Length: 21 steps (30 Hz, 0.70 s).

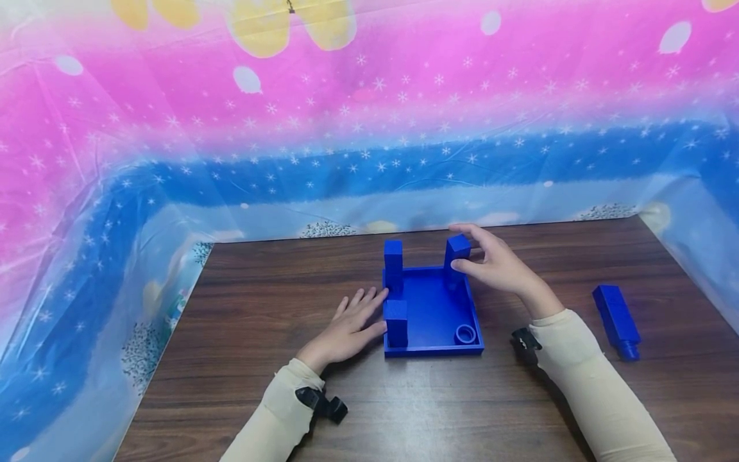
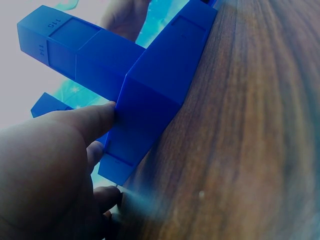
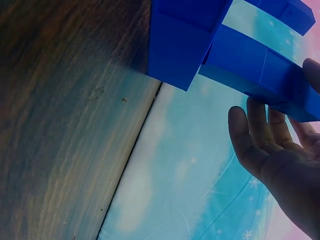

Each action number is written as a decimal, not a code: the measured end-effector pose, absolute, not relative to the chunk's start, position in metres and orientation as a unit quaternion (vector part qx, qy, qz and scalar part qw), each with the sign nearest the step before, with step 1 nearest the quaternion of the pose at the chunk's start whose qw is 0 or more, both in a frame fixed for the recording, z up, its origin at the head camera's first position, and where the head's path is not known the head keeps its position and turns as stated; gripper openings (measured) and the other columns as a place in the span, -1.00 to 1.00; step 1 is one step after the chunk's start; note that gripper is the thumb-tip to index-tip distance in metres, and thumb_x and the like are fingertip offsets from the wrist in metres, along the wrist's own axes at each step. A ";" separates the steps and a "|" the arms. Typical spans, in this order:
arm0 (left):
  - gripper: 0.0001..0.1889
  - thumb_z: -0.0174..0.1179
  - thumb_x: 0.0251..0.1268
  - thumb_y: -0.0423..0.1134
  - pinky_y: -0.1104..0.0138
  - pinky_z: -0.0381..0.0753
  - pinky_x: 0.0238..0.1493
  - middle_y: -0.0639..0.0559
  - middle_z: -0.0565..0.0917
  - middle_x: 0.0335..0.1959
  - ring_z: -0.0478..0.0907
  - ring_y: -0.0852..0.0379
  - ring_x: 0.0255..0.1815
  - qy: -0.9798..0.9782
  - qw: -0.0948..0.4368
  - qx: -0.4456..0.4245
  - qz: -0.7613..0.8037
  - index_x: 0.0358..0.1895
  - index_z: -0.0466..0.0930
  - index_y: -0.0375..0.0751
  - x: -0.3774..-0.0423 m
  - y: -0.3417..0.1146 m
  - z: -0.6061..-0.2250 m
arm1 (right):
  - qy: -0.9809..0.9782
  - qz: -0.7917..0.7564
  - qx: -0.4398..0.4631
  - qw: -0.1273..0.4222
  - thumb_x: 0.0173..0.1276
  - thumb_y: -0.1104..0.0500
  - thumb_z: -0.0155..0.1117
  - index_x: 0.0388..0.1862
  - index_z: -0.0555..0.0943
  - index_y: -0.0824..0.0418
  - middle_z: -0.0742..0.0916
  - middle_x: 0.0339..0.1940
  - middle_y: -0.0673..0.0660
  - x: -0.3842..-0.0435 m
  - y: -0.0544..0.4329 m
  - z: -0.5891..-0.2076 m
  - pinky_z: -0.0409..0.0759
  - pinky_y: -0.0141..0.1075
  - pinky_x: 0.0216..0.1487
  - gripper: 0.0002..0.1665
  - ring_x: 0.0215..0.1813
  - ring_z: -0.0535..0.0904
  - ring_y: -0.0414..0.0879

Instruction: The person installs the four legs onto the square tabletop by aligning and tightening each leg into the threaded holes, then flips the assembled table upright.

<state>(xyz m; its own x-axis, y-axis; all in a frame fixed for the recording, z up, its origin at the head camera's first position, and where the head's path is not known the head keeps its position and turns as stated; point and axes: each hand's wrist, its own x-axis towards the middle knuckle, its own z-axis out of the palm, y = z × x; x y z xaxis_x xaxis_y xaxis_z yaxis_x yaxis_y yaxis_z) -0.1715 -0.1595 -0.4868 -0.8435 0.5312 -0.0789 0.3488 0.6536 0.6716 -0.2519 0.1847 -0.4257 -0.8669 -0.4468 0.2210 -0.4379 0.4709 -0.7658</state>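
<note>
Pink and blue cloth (image 1: 323, 147) is hanging behind and around a dark wooden table (image 1: 260, 289). Pale sleeves (image 1: 583, 366) are coming in from the near side, towards a blue tray (image 1: 433, 308) that is lying flat on the table between the hands.

The left hand (image 1: 346, 327) is spreading its fingers, nearly straight, against the tray's left wall, touching it without wrapping round anything. The right hand (image 1: 502, 263) is curving about the far right post (image 1: 456, 247), its thumb lying on one side and its fingers on the other; whether it is gripping or only resting there, the views are not showing clearly enough to tell.

That post is standing in its corner, and the far left post (image 1: 394, 263) and near left post (image 1: 396, 324) are standing upright in theirs. A loose post (image 1: 614, 314) is lying on the table well to the right, its narrower round end (image 1: 629, 350) pointing nearward. A ring (image 1: 464, 333) is sitting bare in the near right corner.

Seemingly, the far right post is being fixed or steadied while the left hand is bracing the tray. The next move is probably calling for bringing the loose post, round end down, over the ring.
</note>
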 end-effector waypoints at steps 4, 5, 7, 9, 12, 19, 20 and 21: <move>-0.27 -0.06 0.70 0.17 -0.12 -0.43 0.67 -0.14 -0.02 0.74 -0.30 -0.13 0.76 0.899 0.136 0.245 0.336 0.76 -0.05 0.12 -0.171 -0.160 -0.487 | 0.861 -0.440 -0.254 0.004 0.47 0.22 0.44 0.58 0.39 0.13 0.51 0.51 0.29 -0.251 0.184 -0.426 0.59 0.34 0.20 -0.25 0.35 0.51 0.38; -0.27 -0.06 0.70 0.17 -0.12 -0.43 0.67 -0.14 -0.02 0.74 -0.30 -0.12 0.76 0.900 0.136 0.245 0.335 0.76 -0.05 0.12 -0.172 -0.159 -0.487 | 0.862 -0.439 -0.254 0.004 0.47 0.22 0.44 0.58 0.39 0.13 0.51 0.51 0.30 -0.251 0.184 -0.426 0.58 0.34 0.20 -0.24 0.35 0.51 0.39; -0.27 -0.06 0.70 0.17 -0.12 -0.43 0.67 -0.14 -0.02 0.74 -0.30 -0.13 0.76 0.900 0.135 0.245 0.335 0.76 -0.04 0.12 -0.172 -0.159 -0.487 | 0.861 -0.440 -0.254 0.004 0.48 0.21 0.43 0.59 0.38 0.14 0.49 0.52 0.32 -0.250 0.183 -0.425 0.58 0.34 0.21 -0.24 0.36 0.50 0.39; -0.27 -0.06 0.70 0.17 -0.12 -0.43 0.67 -0.14 -0.01 0.74 -0.30 -0.13 0.76 0.900 0.135 0.245 0.334 0.76 -0.04 0.12 -0.172 -0.159 -0.487 | 0.861 -0.442 -0.252 0.003 0.49 0.19 0.43 0.59 0.37 0.16 0.49 0.52 0.33 -0.249 0.182 -0.424 0.58 0.34 0.21 -0.24 0.36 0.50 0.39; -0.27 -0.06 0.70 0.17 -0.12 -0.43 0.67 -0.15 -0.02 0.74 -0.30 -0.13 0.76 0.900 0.135 0.245 0.334 0.76 -0.05 0.11 -0.172 -0.159 -0.486 | 0.862 -0.442 -0.248 0.001 0.48 0.17 0.44 0.60 0.37 0.16 0.49 0.53 0.31 -0.250 0.181 -0.424 0.59 0.31 0.22 -0.22 0.36 0.50 0.36; -0.27 -0.07 0.70 0.18 -0.11 -0.43 0.67 -0.14 -0.02 0.74 -0.30 -0.12 0.76 0.900 0.135 0.244 0.335 0.76 -0.05 0.12 -0.172 -0.160 -0.487 | 0.867 -0.434 -0.244 -0.010 0.45 0.20 0.47 0.58 0.39 0.20 0.52 0.52 0.28 -0.250 0.179 -0.426 0.62 0.27 0.18 -0.22 0.32 0.53 0.33; -0.27 -0.07 0.70 0.18 -0.12 -0.43 0.67 -0.14 -0.02 0.74 -0.30 -0.13 0.76 0.900 0.135 0.244 0.335 0.76 -0.05 0.13 -0.172 -0.160 -0.488 | 0.868 -0.433 -0.244 -0.011 0.45 0.20 0.46 0.58 0.39 0.21 0.52 0.52 0.29 -0.249 0.178 -0.426 0.62 0.27 0.17 -0.22 0.32 0.53 0.33; -0.27 -0.07 0.70 0.18 -0.12 -0.43 0.67 -0.14 -0.02 0.74 -0.30 -0.13 0.76 0.900 0.136 0.244 0.335 0.76 -0.05 0.13 -0.172 -0.160 -0.488 | 0.868 -0.433 -0.243 -0.010 0.45 0.20 0.47 0.58 0.39 0.21 0.52 0.52 0.29 -0.249 0.178 -0.426 0.62 0.27 0.17 -0.22 0.31 0.54 0.33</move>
<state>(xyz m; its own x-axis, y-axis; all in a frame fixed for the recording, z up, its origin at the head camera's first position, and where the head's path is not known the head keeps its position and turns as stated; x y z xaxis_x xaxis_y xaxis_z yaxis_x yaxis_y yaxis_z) -0.1717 -0.1598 -0.4880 -0.8443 0.5296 -0.0812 0.3476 0.6567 0.6693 -0.2490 0.1779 -0.4257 -0.8814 -0.4137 0.2283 -0.4311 0.5064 -0.7468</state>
